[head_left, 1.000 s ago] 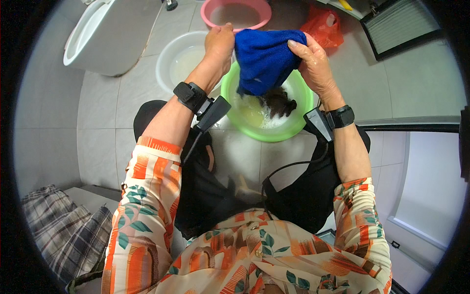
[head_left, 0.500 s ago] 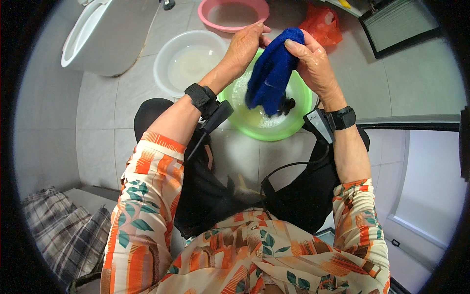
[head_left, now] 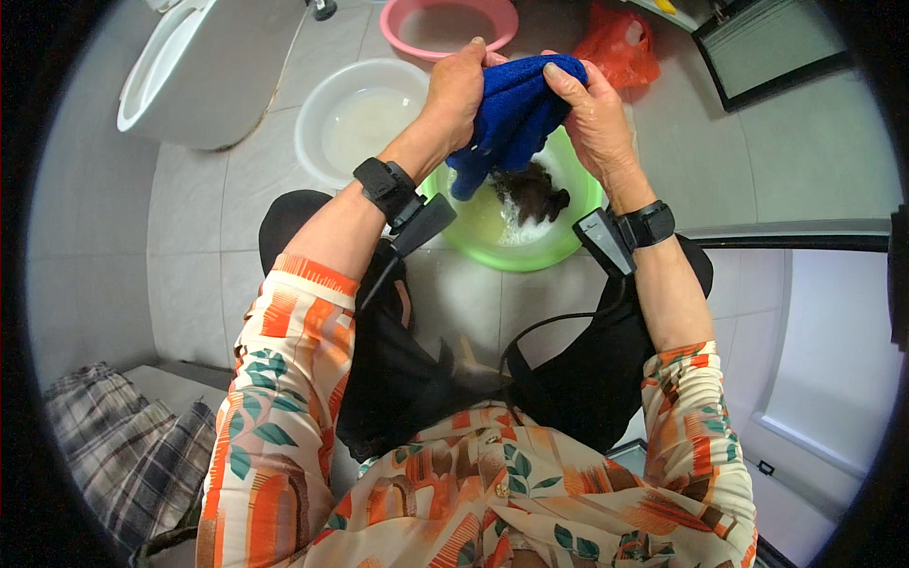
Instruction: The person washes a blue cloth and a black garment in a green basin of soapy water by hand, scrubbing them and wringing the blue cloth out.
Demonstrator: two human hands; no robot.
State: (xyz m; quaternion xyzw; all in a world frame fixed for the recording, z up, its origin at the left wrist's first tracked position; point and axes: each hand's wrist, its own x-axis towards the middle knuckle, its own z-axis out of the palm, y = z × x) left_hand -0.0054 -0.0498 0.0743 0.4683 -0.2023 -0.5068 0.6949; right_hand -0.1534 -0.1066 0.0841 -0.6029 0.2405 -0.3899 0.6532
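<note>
A wet, deep blue cloth (head_left: 516, 109) is stretched between my two hands above the green basin (head_left: 488, 256). My left hand (head_left: 457, 93) grips its left edge, with the thumb on top. My right hand (head_left: 597, 112) pinches the upper right corner between thumb and fingers. The cloth's lower end hangs in narrow folds over the basin's left part. Below it, a dark brown or black piece of fabric (head_left: 537, 192) lies in foamy, yellowish water. Part of the basin is hidden by the cloth and my hands.
A white basin (head_left: 308, 142) of cloudy water stands left of the green one, and a pink basin (head_left: 402, 43) is beyond. A red plastic bag (head_left: 625, 57) lies at the far right. A white toilet (head_left: 204, 80) is at the far left; plaid fabric (head_left: 133, 445) lies at lower left.
My left hand has closed on the cloth's left side. The cloth, which hung from my right hand, is now spread sideways and lifted, showing more of the dark fabric in the basin.
</note>
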